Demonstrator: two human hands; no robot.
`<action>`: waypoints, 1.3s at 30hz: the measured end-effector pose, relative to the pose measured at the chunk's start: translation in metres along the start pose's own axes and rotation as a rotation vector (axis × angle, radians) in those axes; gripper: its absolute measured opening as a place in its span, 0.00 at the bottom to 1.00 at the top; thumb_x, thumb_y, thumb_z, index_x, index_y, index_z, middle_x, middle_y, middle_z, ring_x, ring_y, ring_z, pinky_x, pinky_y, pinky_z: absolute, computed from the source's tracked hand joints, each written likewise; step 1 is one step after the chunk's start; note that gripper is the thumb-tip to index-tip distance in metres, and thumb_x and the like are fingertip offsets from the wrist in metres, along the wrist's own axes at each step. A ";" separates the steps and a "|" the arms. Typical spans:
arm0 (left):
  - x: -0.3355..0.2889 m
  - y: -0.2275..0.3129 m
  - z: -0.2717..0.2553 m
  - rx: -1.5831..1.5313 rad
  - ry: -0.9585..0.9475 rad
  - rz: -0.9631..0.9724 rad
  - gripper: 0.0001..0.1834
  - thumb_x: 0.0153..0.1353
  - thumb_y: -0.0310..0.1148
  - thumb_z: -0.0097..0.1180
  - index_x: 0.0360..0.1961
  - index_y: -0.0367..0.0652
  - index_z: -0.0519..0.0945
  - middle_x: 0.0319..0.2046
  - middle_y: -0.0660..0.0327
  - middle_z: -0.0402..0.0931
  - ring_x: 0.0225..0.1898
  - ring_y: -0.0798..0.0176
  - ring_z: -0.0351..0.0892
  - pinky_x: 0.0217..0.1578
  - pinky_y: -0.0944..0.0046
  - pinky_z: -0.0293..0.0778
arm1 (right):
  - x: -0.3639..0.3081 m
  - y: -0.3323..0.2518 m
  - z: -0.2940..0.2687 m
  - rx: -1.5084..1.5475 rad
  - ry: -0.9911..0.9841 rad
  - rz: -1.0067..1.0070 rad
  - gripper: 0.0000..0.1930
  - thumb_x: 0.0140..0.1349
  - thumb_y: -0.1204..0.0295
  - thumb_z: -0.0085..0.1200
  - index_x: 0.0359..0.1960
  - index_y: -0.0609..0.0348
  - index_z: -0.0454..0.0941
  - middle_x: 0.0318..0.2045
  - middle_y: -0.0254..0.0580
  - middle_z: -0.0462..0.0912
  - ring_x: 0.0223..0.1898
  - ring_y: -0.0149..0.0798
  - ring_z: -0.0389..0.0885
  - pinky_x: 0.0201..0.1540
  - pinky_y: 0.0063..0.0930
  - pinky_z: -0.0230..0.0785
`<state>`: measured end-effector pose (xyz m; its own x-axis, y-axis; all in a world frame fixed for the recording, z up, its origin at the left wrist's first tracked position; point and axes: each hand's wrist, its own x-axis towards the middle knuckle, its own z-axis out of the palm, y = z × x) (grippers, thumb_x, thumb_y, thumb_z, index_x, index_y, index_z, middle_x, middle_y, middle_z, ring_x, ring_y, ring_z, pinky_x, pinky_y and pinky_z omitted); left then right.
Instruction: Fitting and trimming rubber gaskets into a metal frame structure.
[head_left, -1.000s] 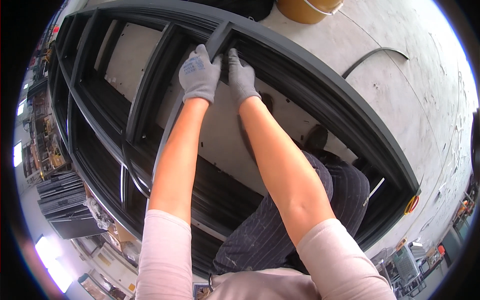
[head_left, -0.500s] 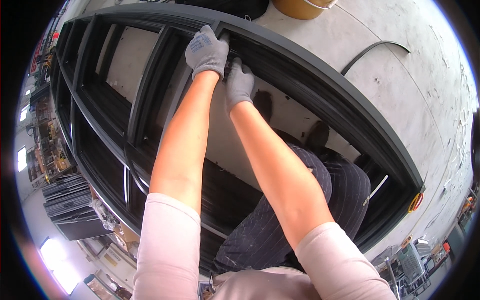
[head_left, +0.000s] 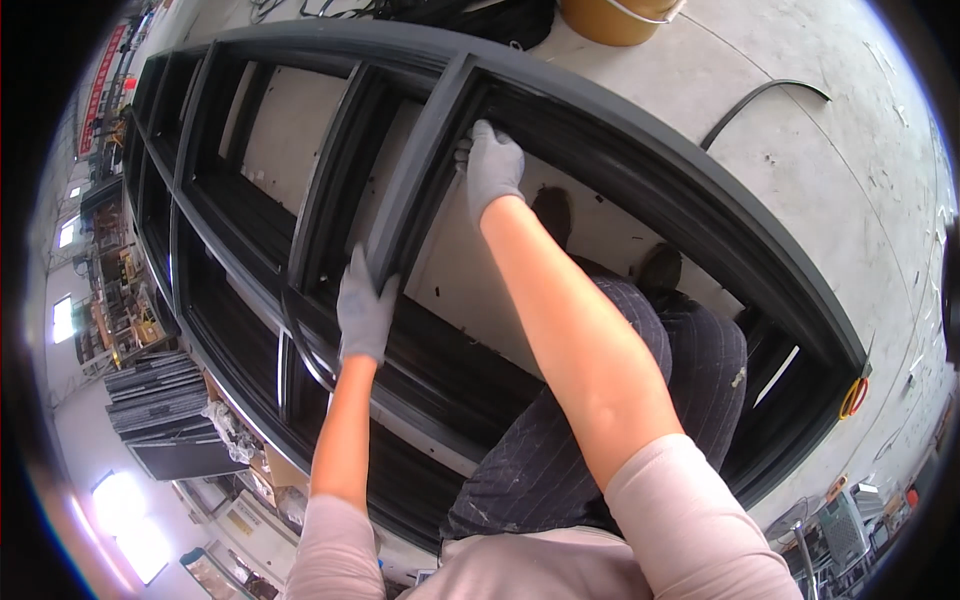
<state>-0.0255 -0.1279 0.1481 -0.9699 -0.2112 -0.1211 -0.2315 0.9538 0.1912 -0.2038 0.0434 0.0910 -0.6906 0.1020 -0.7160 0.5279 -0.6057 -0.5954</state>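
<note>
A large dark grey metal window frame (head_left: 640,112), divided by bars, lies across most of the head view. My left hand (head_left: 366,315), in a grey glove, rests along the near part of a crossbar (head_left: 432,135), thumb and fingers apart. Farther along the same bar, near its far end, my gloved right hand (head_left: 495,166) is closed, its fingers curled at the bar's inner edge. What they grip, if anything, is hidden. A thin black strip (head_left: 291,325) bends in a loop over the frame, just left of my left hand.
A curved black strip (head_left: 765,88) and a yellow bucket (head_left: 612,22) are on the concrete floor beyond the frame. Orange and yellow loops (head_left: 853,398) hang at its right corner. My legs (head_left: 570,440) are inside the frame's outline. Stacked dark panels (head_left: 165,410) stand at left.
My left hand has come back from the bar's far end toward me, its fingers spreading. My right hand stays near the far end, its fingers now curled at the bar's edge.
</note>
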 end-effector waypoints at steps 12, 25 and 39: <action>-0.027 -0.037 0.018 0.119 0.178 -0.011 0.32 0.57 0.44 0.62 0.57 0.35 0.69 0.46 0.43 0.77 0.47 0.41 0.77 0.47 0.52 0.74 | -0.005 0.005 0.003 0.093 0.149 -0.033 0.13 0.66 0.64 0.51 0.33 0.62 0.76 0.23 0.36 0.79 0.23 0.29 0.75 0.28 0.25 0.67; 0.117 0.078 0.033 0.101 0.296 0.048 0.29 0.56 0.52 0.59 0.49 0.38 0.75 0.42 0.47 0.79 0.42 0.45 0.81 0.42 0.53 0.76 | 0.002 -0.004 -0.011 0.137 0.181 -0.035 0.13 0.68 0.64 0.51 0.35 0.62 0.78 0.26 0.40 0.82 0.23 0.33 0.79 0.27 0.25 0.72; 0.106 -0.006 0.013 -0.144 -0.121 0.228 0.40 0.56 0.53 0.59 0.61 0.34 0.66 0.53 0.38 0.72 0.55 0.39 0.72 0.55 0.51 0.68 | -0.082 -0.056 0.004 0.200 -0.121 -0.093 0.10 0.66 0.66 0.54 0.31 0.61 0.78 0.24 0.37 0.81 0.22 0.29 0.78 0.26 0.22 0.72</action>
<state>-0.1261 -0.1531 0.1219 -0.9841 0.0408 -0.1727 -0.0250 0.9316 0.3625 -0.1789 0.0656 0.1847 -0.7919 0.0768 -0.6058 0.3596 -0.7431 -0.5643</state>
